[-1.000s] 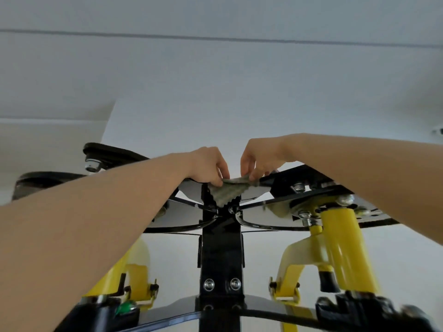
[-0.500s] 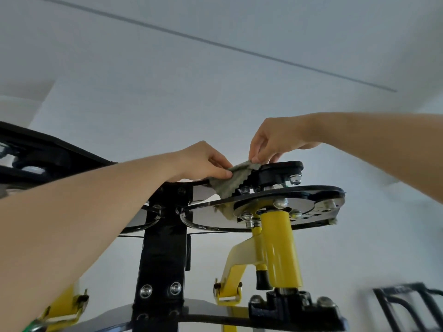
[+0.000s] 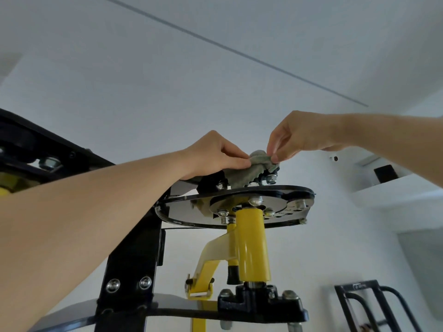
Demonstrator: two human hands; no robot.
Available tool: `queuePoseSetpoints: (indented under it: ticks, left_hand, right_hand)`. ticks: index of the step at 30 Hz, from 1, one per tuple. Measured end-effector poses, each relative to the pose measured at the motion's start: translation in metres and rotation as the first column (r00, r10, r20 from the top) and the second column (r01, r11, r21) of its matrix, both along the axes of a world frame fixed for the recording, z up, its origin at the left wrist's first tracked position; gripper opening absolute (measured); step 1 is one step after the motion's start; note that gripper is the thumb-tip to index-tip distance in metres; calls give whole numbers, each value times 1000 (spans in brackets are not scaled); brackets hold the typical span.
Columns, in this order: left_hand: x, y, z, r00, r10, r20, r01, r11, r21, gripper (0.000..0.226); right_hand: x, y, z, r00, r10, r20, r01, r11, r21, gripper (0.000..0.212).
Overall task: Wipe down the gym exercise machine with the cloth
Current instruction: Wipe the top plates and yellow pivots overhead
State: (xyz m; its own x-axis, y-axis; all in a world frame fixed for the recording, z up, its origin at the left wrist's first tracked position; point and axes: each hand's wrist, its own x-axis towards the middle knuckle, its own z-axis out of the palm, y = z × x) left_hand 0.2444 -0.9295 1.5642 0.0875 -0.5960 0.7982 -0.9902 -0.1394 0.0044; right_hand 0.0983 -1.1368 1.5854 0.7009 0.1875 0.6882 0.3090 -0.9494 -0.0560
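Both hands are raised to the top of the machine, and each pinches the same small grey-green cloth. The left hand nips its left edge between thumb and forefinger. The right hand nips the bunched upper right corner between thumb and fingertips, with the other fingers loosely curled.

Held like this, the cloth drapes between them over the bolted block on top of the black disc. That looks like a way to stretch it and draw it round the hardware rather than rub it flat. A bolt stands just right of the cloth, and the cloth's scalloped hem hangs among the nuts, where it could snag.

Above the hands the air is open up to the ceiling. The disc's rim runs out to the right with free space beyond it. To the left the room is tighter: the black upright sits under the left forearm, with a black arm further left. The yellow post fills the space below the disc. A metal rack stands low on the right, well apart.
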Motion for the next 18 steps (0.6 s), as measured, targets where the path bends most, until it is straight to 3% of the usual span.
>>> queuePoseSetpoints:
  ticks: [5, 10, 15, 18]
  left_hand:
    - [-1, 14, 2, 993, 74, 88, -76, 997, 23, 13]
    - [2, 33, 14, 946, 290, 146, -300, 953, 52, 13]
    - [9, 62, 20, 811, 516, 276, -557, 825, 91, 16]
    - [13, 83, 17, 677, 655, 336, -712, 698, 72, 19]
  right_hand:
    - [6, 17, -11, 997, 52, 51, -50, 998, -32, 25]
    - [23, 48, -14, 981, -79, 179, 117, 970, -213, 18]
    - [53, 87, -13, 967, -120, 227, 193, 922, -336, 17]
    - [76, 111, -13, 963, -114, 244, 200, 910, -363, 21]
